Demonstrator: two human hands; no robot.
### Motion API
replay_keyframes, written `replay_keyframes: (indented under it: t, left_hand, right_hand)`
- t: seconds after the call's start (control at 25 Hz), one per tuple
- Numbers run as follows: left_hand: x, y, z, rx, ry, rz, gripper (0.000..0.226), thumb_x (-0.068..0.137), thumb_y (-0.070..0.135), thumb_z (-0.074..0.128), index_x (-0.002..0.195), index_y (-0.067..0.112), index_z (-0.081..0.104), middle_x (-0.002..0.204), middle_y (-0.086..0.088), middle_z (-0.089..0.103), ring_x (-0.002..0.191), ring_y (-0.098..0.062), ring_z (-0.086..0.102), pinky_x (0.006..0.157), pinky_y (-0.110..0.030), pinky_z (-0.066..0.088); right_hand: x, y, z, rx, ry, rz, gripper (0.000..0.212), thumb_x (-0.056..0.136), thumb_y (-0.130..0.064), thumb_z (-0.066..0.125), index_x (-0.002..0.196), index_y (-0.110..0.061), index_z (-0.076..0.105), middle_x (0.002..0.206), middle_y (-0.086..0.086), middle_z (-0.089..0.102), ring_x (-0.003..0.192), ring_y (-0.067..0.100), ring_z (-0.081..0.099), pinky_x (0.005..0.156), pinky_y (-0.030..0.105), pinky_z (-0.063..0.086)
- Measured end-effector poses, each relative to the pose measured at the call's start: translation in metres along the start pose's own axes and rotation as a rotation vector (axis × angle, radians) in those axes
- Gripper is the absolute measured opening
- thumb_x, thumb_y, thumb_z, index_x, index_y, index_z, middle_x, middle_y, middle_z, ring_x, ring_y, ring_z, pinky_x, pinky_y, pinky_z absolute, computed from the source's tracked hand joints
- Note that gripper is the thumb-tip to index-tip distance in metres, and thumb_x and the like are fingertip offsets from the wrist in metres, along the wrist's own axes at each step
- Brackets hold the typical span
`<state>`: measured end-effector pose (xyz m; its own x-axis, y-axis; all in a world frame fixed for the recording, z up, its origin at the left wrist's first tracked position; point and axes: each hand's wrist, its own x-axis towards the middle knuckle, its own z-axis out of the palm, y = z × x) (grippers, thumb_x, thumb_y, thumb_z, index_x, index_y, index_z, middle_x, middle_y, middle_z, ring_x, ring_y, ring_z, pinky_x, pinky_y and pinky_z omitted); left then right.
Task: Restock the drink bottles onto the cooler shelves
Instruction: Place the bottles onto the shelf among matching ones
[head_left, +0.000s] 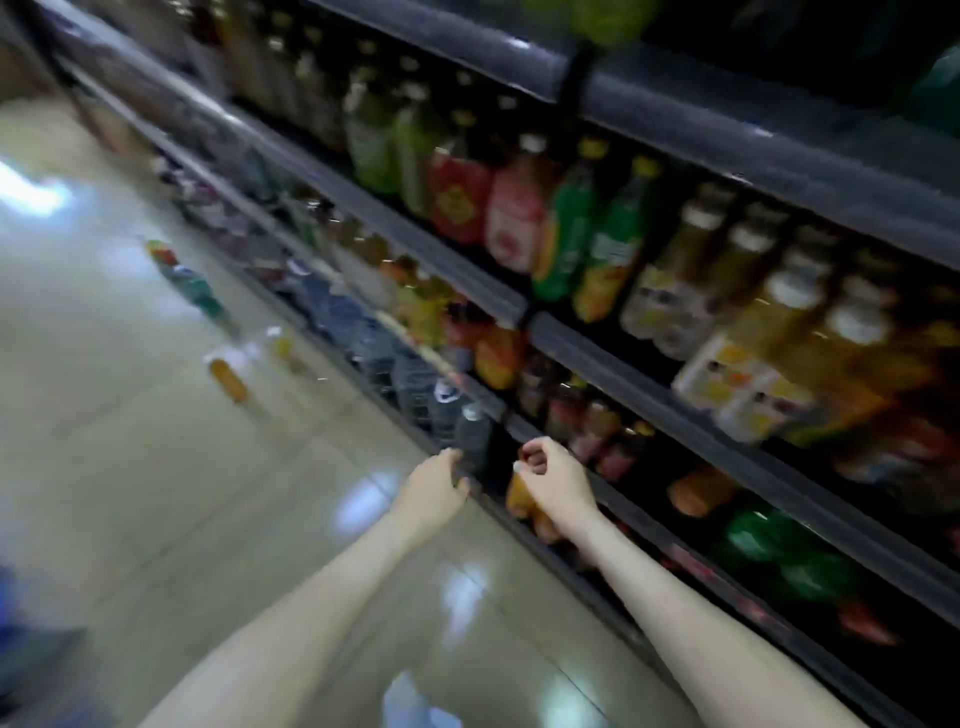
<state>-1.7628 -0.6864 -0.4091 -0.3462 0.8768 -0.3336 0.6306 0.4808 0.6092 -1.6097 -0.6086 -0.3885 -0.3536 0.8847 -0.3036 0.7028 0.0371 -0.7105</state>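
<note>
The view is blurred by motion. My right hand (553, 478) grips the top of an orange drink bottle (519, 493) at the front edge of the lowest cooler shelf (571, 566). My left hand (434, 491) curls its fingers round a clear water bottle (474, 436) standing at the end of a row of water bottles on that same shelf. Just behind my right hand stand small red-labelled bottles (587, 426).
Upper shelves (457, 270) hold green, red, pink and yellow drink bottles. On the tiled floor (156, 467) to the left lie an orange bottle (227, 376), a small yellow one (283, 345) and a green-labelled one (195, 288).
</note>
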Motion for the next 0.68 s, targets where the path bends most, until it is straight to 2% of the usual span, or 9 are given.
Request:
replay_keyframes:
  t: [0.12,0.2,0.28,0.44,0.6,0.68]
  left_hand:
    - [0.013,-0.098,-0.091,-0.032,0.096,-0.17,0.044,0.091,0.018,0.051,0.134,0.01,0.045,0.13,-0.013,0.056,0.119,-0.028,0.052,0.095,-0.032,0.042]
    - [0.016,-0.147,-0.139,-0.093,0.151,-0.267,0.044,0.091,0.019,0.051,0.135,0.012,0.044,0.129,-0.011,0.056,0.118,-0.027,0.052,0.092,-0.029,0.042]
    - [0.025,-0.191,-0.182,-0.155,0.215,-0.346,0.044,0.091,0.015,0.051,0.134,0.011,0.046,0.126,-0.012,0.058,0.116,-0.027,0.053,0.089,-0.027,0.04]
    - [0.07,-0.273,-0.249,-0.297,0.343,-0.494,0.042,0.09,0.007,0.052,0.132,0.009,0.049,0.126,-0.013,0.059,0.115,-0.027,0.055,0.09,-0.026,0.04]
    - [0.134,-0.366,-0.308,-0.415,0.406,-0.632,0.042,0.089,0.005,0.05,0.13,0.012,0.052,0.122,-0.014,0.06,0.108,-0.025,0.058,0.086,-0.026,0.043]
    - [0.173,-0.415,-0.344,-0.468,0.434,-0.713,0.041,0.089,0.004,0.049,0.128,0.014,0.054,0.12,-0.014,0.061,0.105,-0.024,0.059,0.085,-0.028,0.045]
  right_hand:
    - [0.034,-0.095,0.079,-0.094,-0.156,-0.141,0.024,0.09,-0.023,0.062,0.111,-0.011,0.062,0.104,0.003,0.064,0.097,0.019,0.06,0.085,0.025,0.043]
    - [0.052,-0.146,0.119,-0.11,-0.227,-0.192,0.026,0.09,-0.026,0.062,0.112,-0.012,0.061,0.106,0.003,0.063,0.099,0.017,0.059,0.084,0.023,0.042]
    - [0.078,-0.189,0.159,-0.124,-0.262,-0.228,0.025,0.091,-0.026,0.061,0.112,-0.013,0.06,0.106,0.002,0.062,0.098,0.016,0.058,0.083,0.023,0.042]
    - [0.148,-0.254,0.239,-0.157,-0.32,-0.257,0.022,0.091,-0.022,0.061,0.111,-0.013,0.058,0.101,0.0,0.059,0.091,0.013,0.056,0.074,0.018,0.036]
    - [0.247,-0.315,0.338,-0.225,-0.426,-0.271,0.035,0.092,-0.02,0.059,0.125,-0.013,0.051,0.115,0.003,0.056,0.097,0.016,0.055,0.086,0.028,0.045]
    - [0.304,-0.357,0.39,-0.284,-0.492,-0.263,0.041,0.092,-0.018,0.058,0.131,-0.012,0.047,0.121,0.005,0.056,0.101,0.018,0.055,0.087,0.029,0.044]
